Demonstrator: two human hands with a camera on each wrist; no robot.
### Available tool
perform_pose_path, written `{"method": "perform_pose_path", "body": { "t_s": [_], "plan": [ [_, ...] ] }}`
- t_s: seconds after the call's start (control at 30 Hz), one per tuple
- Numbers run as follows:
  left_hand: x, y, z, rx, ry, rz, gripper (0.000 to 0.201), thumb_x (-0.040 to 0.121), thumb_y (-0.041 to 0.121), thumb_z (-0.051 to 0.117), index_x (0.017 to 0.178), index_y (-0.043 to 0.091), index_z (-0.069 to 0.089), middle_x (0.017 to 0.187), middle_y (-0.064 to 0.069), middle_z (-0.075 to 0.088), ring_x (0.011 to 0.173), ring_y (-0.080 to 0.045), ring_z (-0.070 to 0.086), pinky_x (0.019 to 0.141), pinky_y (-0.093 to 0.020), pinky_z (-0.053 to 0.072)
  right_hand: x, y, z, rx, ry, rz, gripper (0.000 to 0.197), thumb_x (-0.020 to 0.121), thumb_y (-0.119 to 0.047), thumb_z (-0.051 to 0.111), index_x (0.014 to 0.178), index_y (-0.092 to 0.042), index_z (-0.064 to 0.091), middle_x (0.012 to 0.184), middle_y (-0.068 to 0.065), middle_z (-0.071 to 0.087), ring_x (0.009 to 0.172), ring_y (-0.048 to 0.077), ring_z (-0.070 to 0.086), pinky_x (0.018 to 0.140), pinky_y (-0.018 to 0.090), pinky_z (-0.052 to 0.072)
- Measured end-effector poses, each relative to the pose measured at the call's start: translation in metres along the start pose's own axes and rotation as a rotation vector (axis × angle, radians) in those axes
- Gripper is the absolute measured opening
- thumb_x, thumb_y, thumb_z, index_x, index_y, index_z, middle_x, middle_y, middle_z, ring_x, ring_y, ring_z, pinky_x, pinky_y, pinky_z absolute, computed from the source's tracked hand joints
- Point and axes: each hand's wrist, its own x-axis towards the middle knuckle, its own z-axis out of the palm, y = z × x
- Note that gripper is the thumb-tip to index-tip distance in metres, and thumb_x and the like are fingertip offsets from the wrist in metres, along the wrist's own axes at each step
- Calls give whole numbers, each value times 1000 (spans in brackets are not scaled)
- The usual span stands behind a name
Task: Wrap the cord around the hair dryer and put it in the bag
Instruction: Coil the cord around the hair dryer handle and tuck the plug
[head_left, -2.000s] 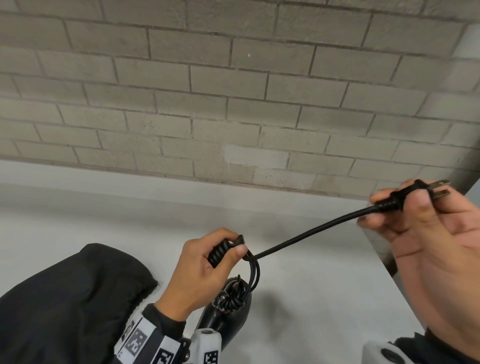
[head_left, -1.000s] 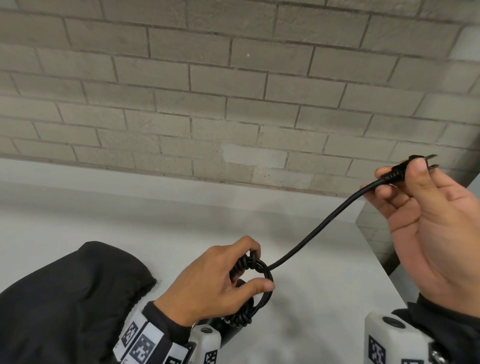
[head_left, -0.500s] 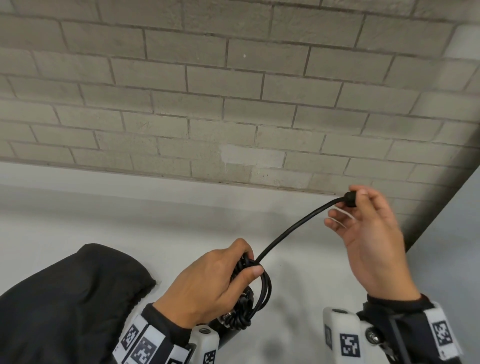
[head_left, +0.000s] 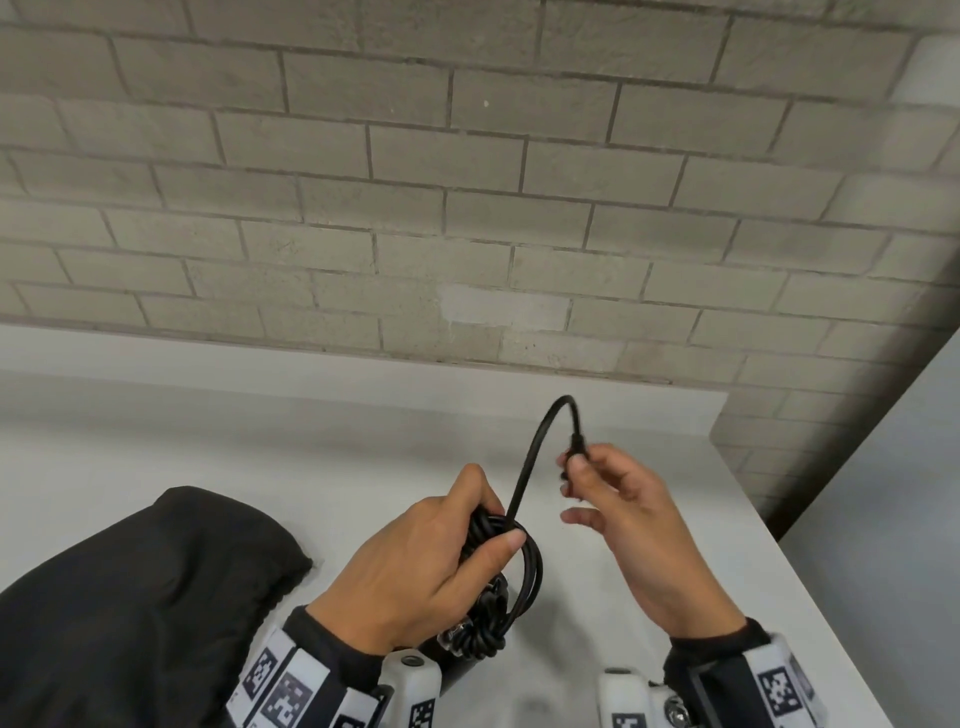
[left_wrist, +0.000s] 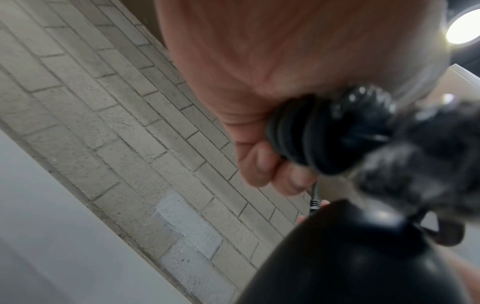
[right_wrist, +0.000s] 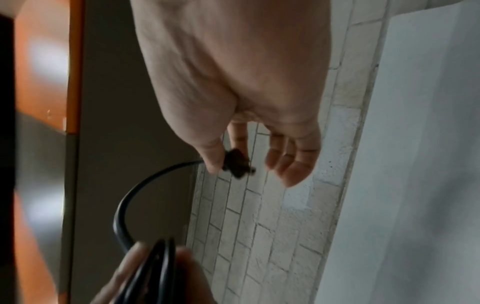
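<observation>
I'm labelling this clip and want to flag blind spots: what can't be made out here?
- Hair dryer: head view, mostly hidden under the left hand and coiled cord.
- Plug: blurred in the right wrist view; the right hand pinches it, prongs unclear.
- Bag: cut off by the edge, opening unseen.

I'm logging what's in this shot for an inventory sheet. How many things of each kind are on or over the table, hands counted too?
Hands: 2, the left hand and the right hand
Hair dryers: 1, the hair dryer, gripped by the left hand
Cords: 1, the cord, its plug end pinched by the right hand
Bags: 1, the black bag on the table
Total: 5
</observation>
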Motion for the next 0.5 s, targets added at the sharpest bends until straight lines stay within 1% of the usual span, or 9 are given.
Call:
{"method": "perform_pose_path", "body": {
  "t_s": [0.07, 0.13, 0.2, 0.23, 0.27, 0.3, 0.33, 0.4, 0.5],
  "plan": [
    [0, 0, 1, -19, 8, 6, 25, 94, 59, 40, 93, 35, 37, 62, 14, 53, 53, -11, 48, 51, -30, 39, -6, 4, 7, -118, -78, 33, 17, 88, -29, 66, 87, -16, 76, 86, -4, 73, 79, 16, 60, 75, 32, 50],
    [1, 1, 1, -37, 16, 10, 27, 95, 58, 43, 95, 31, 39, 63, 13, 55, 53, -11, 49, 50, -28, 39, -13, 6, 15, -61, -173, 106, 19, 93, -18, 61, 89, -7, 76, 76, -3, 71, 72, 14, 59, 74, 29, 49],
    [2, 1, 3, -63, 15, 9, 26, 97, 53, 47, 97, 28, 41, 67, 22, 60, 55, -5, 54, 51, -19, 38, -19, 7, 22, 45, -251, 187, 22, 96, -13, 56, 95, 2, 72, 75, 5, 70, 72, 13, 61, 74, 25, 51],
    [2, 1, 3, -77, 9, 5, 26, 97, 51, 48, 98, 26, 42, 71, 24, 64, 59, -3, 58, 54, -17, 41, -21, 7, 26, 89, -275, 212, 21, 96, -13, 56, 102, 1, 71, 84, 13, 72, 76, 17, 63, 77, 28, 53],
    [1, 0, 3, -88, 6, 0, 26, 97, 51, 48, 100, 26, 43, 74, 21, 67, 63, -3, 62, 56, -19, 45, -23, 7, 29, 127, -287, 232, 21, 95, -13, 58, 111, -6, 69, 95, 21, 73, 82, 24, 65, 82, 33, 54],
    [1, -2, 3, -91, 9, -4, 27, 97, 53, 47, 100, 26, 43, 77, 17, 69, 66, -4, 65, 57, -23, 49, -25, 6, 32, 166, -285, 252, 25, 94, -11, 60, 119, -15, 66, 102, 25, 72, 85, 28, 66, 86, 38, 54],
    [0, -3, 3, -88, 18, -8, 27, 96, 54, 45, 101, 27, 42, 77, 15, 69, 66, -6, 65, 58, -26, 50, -26, 7, 33, 194, -274, 267, 31, 93, -9, 61, 122, -21, 63, 103, 25, 72, 86, 29, 67, 86, 39, 53],
    [-1, -6, 2, -83, 38, -16, 27, 95, 56, 44, 101, 30, 42, 75, 14, 67, 64, -7, 63, 57, -26, 50, -28, 8, 34, 196, -255, 279, 31, 92, -6, 62, 119, -20, 64, 98, 23, 73, 83, 28, 68, 82, 36, 52],
    [-1, -11, 2, -61, 53, -28, 27, 93, 59, 43, 100, 34, 40, 72, 12, 64, 62, -9, 60, 55, -25, 48, -32, 7, 37, 211, -244, 297, 17, 90, -6, 61, 105, -6, 69, 86, 20, 72, 77, 25, 65, 80, 35, 49]
  ]
}}
